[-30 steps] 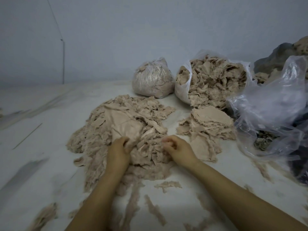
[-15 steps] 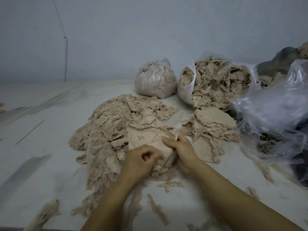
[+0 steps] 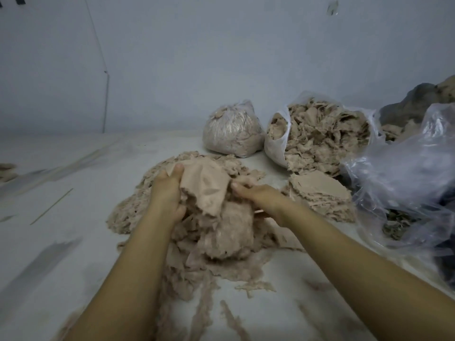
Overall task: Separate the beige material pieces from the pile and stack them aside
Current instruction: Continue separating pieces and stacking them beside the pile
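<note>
Beige and fibrous, the lifted clump [image 3: 214,205] sits above the near side of the pile [image 3: 152,193], with the sorted stack [image 3: 320,193] just to its right. The left hand [image 3: 167,193] curls round its left edge; the right hand [image 3: 261,195] presses its straight fingers against the other side. It looks light, limp and prone to shedding, so cradling it from both flanks and beneath seems wisest.

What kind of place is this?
Probably a small sorting workroom: a big pile of beige scraps on a bare floor, plastic bags stuffed with more, a plain wall behind.
</note>
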